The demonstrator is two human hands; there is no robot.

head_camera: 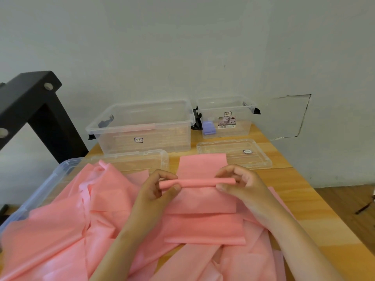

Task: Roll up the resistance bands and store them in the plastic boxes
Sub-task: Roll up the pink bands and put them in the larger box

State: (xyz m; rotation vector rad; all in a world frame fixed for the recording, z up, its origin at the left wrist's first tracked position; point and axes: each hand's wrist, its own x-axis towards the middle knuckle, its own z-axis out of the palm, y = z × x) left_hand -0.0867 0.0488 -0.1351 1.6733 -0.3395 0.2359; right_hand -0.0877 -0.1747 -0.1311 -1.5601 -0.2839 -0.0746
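My left hand (156, 191) and right hand (241, 185) each pinch an end of the pink band roll (197, 182); I see the large clear box (121, 138) at eleven o'clock.

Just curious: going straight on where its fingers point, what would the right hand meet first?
Likely the left hand, holding the far end of the pink roll the right hand pinches.

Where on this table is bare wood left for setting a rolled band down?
Bare table runs along the right edge, between the right lid and the pink bands. Bands cover the near left; large box, small box and left lid crowd the back.
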